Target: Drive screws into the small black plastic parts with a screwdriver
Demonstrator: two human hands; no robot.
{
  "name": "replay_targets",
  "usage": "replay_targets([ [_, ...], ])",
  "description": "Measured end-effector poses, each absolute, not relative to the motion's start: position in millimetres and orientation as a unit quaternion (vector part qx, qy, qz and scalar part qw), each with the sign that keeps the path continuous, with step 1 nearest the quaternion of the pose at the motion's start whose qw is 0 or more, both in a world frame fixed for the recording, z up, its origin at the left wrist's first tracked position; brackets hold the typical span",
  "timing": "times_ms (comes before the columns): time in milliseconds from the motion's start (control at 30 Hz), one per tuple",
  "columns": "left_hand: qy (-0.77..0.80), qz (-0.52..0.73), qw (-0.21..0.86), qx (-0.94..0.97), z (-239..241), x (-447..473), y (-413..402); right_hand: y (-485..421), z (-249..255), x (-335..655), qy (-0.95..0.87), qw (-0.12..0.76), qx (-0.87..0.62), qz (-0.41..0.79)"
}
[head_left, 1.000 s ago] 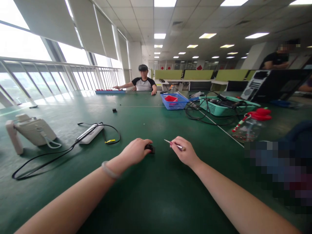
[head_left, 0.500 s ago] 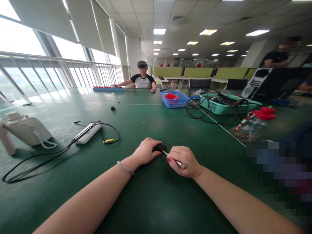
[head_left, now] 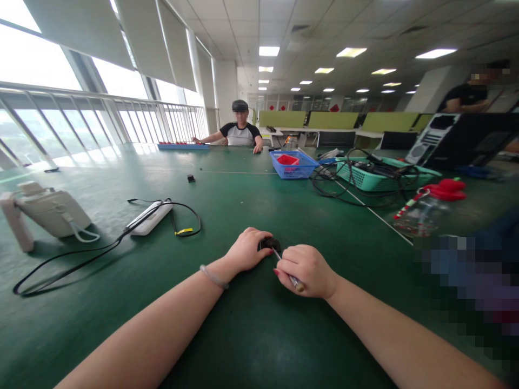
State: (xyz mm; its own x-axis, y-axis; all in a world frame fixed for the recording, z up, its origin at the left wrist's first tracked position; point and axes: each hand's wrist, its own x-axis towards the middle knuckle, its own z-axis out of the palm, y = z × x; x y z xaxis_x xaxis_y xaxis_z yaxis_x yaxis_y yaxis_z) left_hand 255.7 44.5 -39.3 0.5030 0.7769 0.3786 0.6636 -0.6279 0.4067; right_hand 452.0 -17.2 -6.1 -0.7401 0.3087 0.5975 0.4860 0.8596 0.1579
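My left hand [head_left: 247, 249] rests on the green table [head_left: 251, 335] and pins a small black part [head_left: 270, 244] under its fingertips. My right hand [head_left: 308, 270] grips a thin silver tool [head_left: 286, 269] like a pen, its tip touching the black part. The two hands almost touch. A pale bracelet [head_left: 213, 276] circles my left wrist. Most of the black part is hidden by my fingers.
A white power strip [head_left: 149, 218] with a black cable lies to the left, a beige telephone [head_left: 52, 212] beyond it. A blue basket [head_left: 292, 165], a green basket of cables [head_left: 377, 175] and a red-capped bottle [head_left: 430, 208] stand right. A person [head_left: 240, 132] sits at the far end.
My right hand has come in from the right and lowered the tool's tip onto the black part. My left hand has kept holding the part.
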Motion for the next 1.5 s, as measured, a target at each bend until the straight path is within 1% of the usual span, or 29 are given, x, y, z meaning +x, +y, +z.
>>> replay_targets([
  [133,0.419,0.267,0.106,0.862,-36.3,256.0,42.7,-15.9,-7.9,451.9,-0.918,0.286,-0.224,-0.159],
  [367,0.431,0.263,0.111,0.856,-35.0,255.5,42.2,-17.4,-8.7,447.8,-0.926,0.239,-0.235,-0.176],
  [567,0.44,0.257,0.121,0.852,-36.3,255.7,43.9,-15.3,-7.9,450.1,-0.907,0.289,-0.249,-0.178],
  [1033,0.444,0.258,0.128,0.849,-34.0,256.3,41.9,-15.1,-6.0,452.1,-0.915,0.273,-0.235,-0.182],
  [1333,0.441,0.261,0.13,0.849,-33.9,256.8,41.7,-10.9,-7.7,455.0,-0.901,0.289,-0.27,-0.178],
  [1500,0.445,0.258,0.131,0.847,-33.9,256.8,41.5,-15.4,-5.7,453.9,-0.915,0.294,-0.224,-0.162],
])
